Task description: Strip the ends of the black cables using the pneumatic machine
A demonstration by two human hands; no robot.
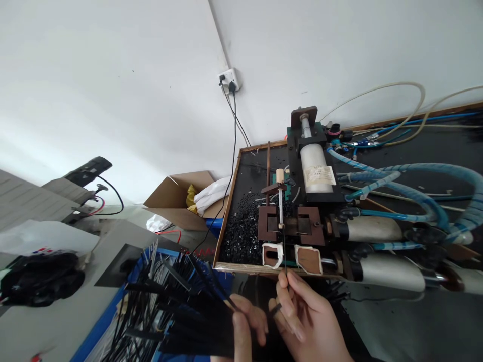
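My right hand pinches a thin black cable between thumb and fingertips. The cable points up between the brown jaws of a pneumatic machine, close under its small metal rod. A short dark piece also pokes out between the lower fingers of this hand. Lower down and to the left, my left hand is closed around black cables, which fan out to the left. Dark blur hides part of its grip.
Black cut scraps cover the wood-edged bench around the machine. White cylinders and blue air hoses stand to the right. A blue crate of cables is at lower left, with a cardboard box behind. A power cord hangs from the wall socket.
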